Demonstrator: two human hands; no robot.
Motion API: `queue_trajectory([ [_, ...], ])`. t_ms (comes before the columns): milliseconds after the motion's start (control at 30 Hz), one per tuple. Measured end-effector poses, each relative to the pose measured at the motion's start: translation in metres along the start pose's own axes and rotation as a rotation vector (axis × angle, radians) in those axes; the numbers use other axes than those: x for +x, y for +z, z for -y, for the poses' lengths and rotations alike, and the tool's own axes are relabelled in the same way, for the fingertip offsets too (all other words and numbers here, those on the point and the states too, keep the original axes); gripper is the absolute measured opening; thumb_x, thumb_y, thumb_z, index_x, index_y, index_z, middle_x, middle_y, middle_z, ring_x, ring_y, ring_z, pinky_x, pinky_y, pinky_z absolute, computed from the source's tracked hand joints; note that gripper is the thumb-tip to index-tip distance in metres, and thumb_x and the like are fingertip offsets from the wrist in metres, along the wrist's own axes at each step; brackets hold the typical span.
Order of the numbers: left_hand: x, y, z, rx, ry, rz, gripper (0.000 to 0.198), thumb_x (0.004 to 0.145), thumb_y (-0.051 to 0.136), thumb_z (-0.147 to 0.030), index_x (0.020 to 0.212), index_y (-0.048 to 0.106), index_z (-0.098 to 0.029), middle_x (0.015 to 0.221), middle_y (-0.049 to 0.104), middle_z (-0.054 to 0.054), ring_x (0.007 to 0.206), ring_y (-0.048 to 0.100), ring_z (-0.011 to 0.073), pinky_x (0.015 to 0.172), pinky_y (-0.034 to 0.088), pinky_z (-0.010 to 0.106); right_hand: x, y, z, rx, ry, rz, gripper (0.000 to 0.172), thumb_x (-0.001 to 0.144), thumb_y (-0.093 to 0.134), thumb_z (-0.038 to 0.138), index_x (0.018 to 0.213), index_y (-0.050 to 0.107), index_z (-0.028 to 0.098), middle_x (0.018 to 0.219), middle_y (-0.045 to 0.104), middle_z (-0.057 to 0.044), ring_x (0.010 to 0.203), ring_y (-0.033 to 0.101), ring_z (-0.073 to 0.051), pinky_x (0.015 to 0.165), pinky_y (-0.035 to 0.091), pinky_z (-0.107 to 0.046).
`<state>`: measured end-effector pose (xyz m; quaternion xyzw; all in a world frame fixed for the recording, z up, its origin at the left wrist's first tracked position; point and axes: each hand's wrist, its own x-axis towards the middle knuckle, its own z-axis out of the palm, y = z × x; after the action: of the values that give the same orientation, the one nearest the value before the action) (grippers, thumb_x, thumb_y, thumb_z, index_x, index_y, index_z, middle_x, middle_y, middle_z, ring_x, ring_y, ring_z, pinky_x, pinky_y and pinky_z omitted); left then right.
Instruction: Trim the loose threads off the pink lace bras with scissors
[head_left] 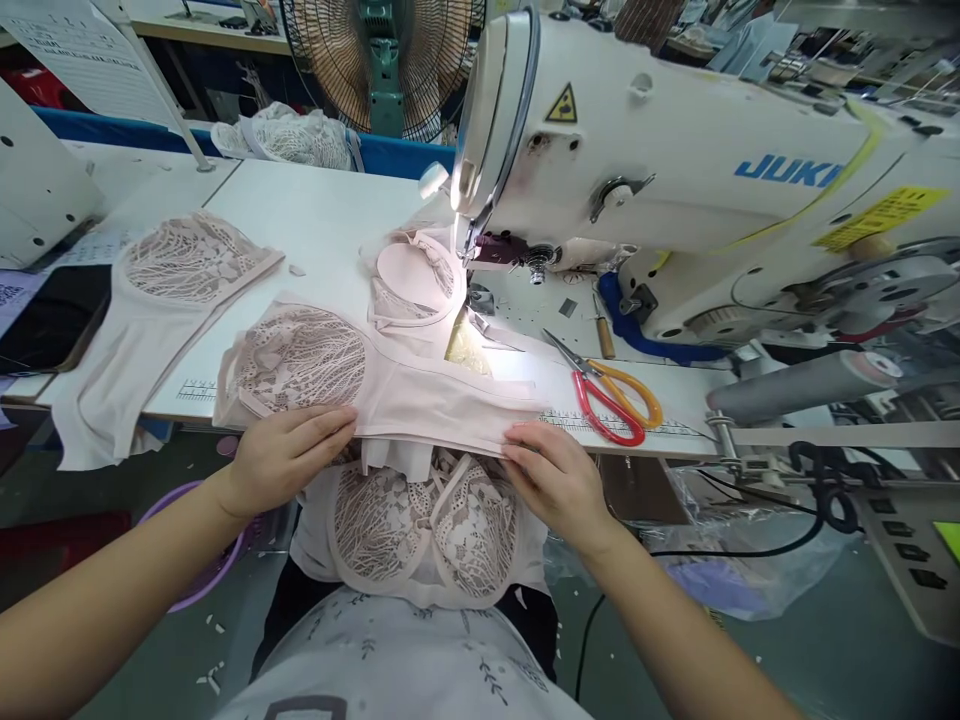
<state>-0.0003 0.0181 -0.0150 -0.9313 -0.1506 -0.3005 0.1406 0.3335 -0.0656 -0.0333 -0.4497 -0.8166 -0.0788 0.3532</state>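
A pale pink lace bra [442, 395] lies along the table's front edge, one lace cup to the left and its smooth side band stretching right. My left hand [296, 455] grips the lower edge below the lace cup, its thumb hidden. At the band's right end, my right hand [559, 480] pinches the lower corner between thumb and fingers. The bra's other cup [416, 280] stands by the needle area of the sewing machine [600, 130], whose lamp lights it. Another lace bra [420, 530] rests on my lap, just below both hands.
Scissors [611, 395] with red and orange handles lie right of the band. Another bra piece [172, 300] hangs over the edge at left, beside a dark phone [56, 315]. A fan [386, 60] and a lace bundle [289, 140] are behind. A purple-rimmed basket [214, 580] stands below left.
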Motion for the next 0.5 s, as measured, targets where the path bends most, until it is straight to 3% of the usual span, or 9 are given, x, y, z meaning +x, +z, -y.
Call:
queue_trajectory([
  [167,-0.001,0.003,0.000,-0.007,-0.029,-0.042,0.033,0.081,0.061,-0.008,0.113,0.057,-0.016,0.098,0.073,0.010,0.093,0.069,0.0223,0.078,0.061,0.034,0.020,0.005,0.023,0.014,0.011,-0.042,0.017,0.081,0.067,0.022,0.097,0.061,0.019,0.090,0.070,-0.008,0.087,0.061,-0.023,0.075,0.050,-0.038],
  [367,0.001,0.001,-0.001,-0.016,-0.052,-0.011,0.027,0.082,0.058,-0.008,0.108,0.060,-0.014,0.099,0.072,0.014,0.093,0.068,0.0245,0.077,0.061,0.038,0.062,0.045,0.058,0.042,-0.062,-0.062,0.014,0.089,0.057,0.017,0.101,0.064,0.017,0.104,0.072,-0.004,0.097,0.060,-0.019,0.078,0.046,-0.033],
  [500,0.004,0.002,-0.002,-0.013,-0.051,-0.017,0.025,0.081,0.060,-0.008,0.105,0.062,-0.013,0.098,0.072,0.013,0.093,0.068,0.0237,0.077,0.060,0.036,0.064,0.060,0.062,-0.001,-0.162,-0.021,0.020,0.093,0.049,0.014,0.105,0.064,0.015,0.112,0.070,-0.002,0.102,0.060,-0.018,0.085,0.043,-0.033],
])
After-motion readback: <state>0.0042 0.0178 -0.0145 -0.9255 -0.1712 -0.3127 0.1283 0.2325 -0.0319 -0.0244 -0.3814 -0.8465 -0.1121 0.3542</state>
